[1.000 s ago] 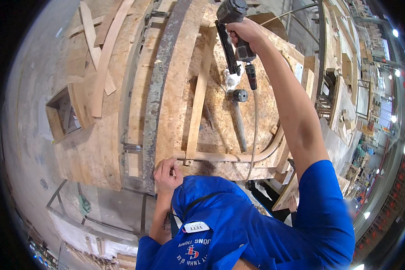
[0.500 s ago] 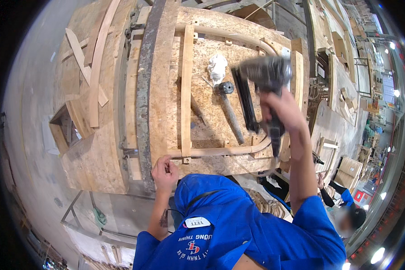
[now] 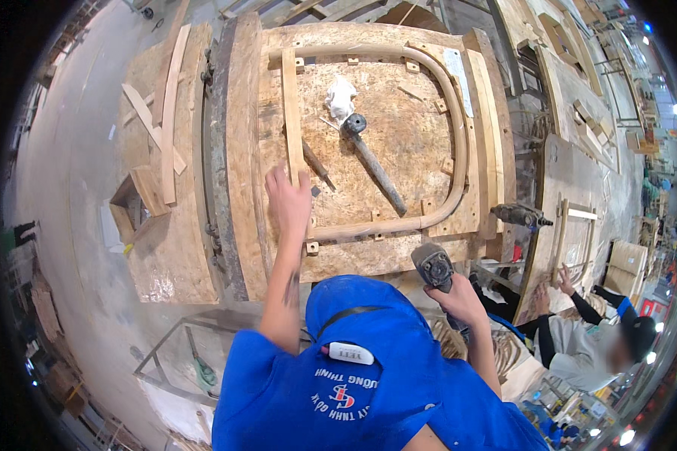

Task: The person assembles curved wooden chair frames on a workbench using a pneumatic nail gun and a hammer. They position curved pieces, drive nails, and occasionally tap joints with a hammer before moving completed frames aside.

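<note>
My left hand (image 3: 289, 201) grips the near part of a straight wooden bar (image 3: 290, 98), its fingers bent over the bar's sides. The bar spans the open left side of a U-shaped bent wooden frame (image 3: 459, 143), which lies among small wooden blocks on a board. Off the bench's near edge, my right hand (image 3: 460, 301) is closed round the handle of a dark nail gun (image 3: 434, 264); its lower part is hidden. Inside the frame are a hammer (image 3: 376, 169) with a black head, a crumpled white cloth or bag (image 3: 340, 96) and a slim dark tool (image 3: 320, 165).
Left of the bench, another table (image 3: 188, 248) carries wooden strips (image 3: 174, 113) and an open wooden box (image 3: 139, 203). A dark power tool (image 3: 520, 216) sits at the bench's right edge. Beyond it, another person (image 3: 587, 346) works at a bench on the right.
My right hand has brought the nail gun from above the frame's right part down toward me, past the near edge. My left hand has moved from the near corner onto the bar.
</note>
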`<state>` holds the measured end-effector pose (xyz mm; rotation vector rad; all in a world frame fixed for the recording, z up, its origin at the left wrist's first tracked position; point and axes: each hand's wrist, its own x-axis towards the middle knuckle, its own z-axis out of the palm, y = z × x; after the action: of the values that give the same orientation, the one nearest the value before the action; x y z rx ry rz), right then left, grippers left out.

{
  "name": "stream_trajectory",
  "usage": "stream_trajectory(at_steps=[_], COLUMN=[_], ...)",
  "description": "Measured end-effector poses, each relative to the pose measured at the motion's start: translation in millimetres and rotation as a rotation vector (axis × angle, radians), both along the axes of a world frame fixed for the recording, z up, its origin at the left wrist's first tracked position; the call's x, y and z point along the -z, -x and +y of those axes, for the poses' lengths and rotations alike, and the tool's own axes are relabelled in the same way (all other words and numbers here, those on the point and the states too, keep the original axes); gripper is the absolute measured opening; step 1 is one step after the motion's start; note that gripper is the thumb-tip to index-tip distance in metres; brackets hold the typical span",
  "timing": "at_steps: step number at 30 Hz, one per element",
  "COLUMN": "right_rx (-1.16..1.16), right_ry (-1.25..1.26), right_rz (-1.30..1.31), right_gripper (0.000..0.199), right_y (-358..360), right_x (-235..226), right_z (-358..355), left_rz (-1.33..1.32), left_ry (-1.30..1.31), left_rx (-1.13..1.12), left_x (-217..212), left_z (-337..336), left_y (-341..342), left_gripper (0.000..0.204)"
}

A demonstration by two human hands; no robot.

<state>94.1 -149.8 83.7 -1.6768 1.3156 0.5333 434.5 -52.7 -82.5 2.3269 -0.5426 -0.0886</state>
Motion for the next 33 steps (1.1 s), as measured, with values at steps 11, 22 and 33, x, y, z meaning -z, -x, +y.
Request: stream_trajectory(at_steps=[11, 22, 33], right_rx=[0.266, 0.549, 0.333], right_ry=[0.026, 0.324, 0.682], right_rz=[-0.078, -0.214, -0.495], right_gripper=[0.042, 0.049, 0.067], right_y=[73, 156, 253], right_x=[2, 5, 21], right_z=[38, 22, -203], left_rz=[0.324, 0.434, 0.562], left_ry=[0.14, 0.411, 0.482], left_rx=[-0.184, 0.019, 0.019], left_x=[4, -52, -101], left_z=[-41, -28, -57], left_y=[-54, -80, 2], left_gripper=[0.052, 0.055, 0.04])
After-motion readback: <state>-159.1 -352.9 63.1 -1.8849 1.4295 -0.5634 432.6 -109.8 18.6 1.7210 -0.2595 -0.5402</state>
